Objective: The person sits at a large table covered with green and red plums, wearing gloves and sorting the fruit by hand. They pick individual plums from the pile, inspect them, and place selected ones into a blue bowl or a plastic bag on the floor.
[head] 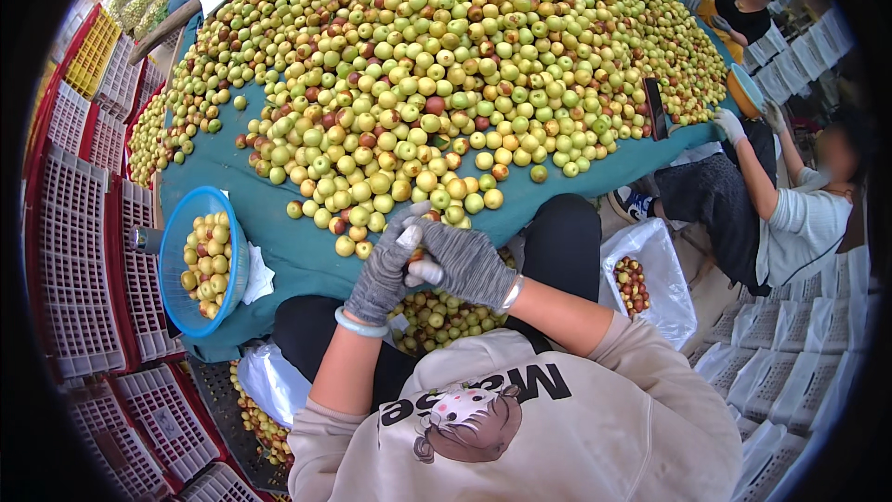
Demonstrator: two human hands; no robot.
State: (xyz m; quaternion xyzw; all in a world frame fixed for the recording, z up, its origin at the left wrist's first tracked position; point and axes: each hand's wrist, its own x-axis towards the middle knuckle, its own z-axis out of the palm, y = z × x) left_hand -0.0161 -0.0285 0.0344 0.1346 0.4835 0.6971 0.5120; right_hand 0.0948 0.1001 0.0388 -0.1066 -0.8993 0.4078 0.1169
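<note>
My left hand (382, 268) and my right hand (470, 261), both in grey knit gloves with pale fingertips, meet at the front edge of the heap. Their fingers curl around a reddish jujube (416, 255), which they mostly hide. Just beyond the fingertips spreads a large heap of green, yellow and russet jujubes (418, 84) on a teal cloth (306, 258). Below my hands, between my knees, more jujubes (446, 321) fill a container whose rim is hidden.
Left are a blue plastic basket (240, 251) of jujubes, a metal can (145, 239) and stacked crates (80, 258). Right are a plastic-lined box (658, 293) holding redder jujubes, a phone-like dark object (655, 108) and a seated co-worker (801, 209) with a basin (746, 90). Others sit farther off.
</note>
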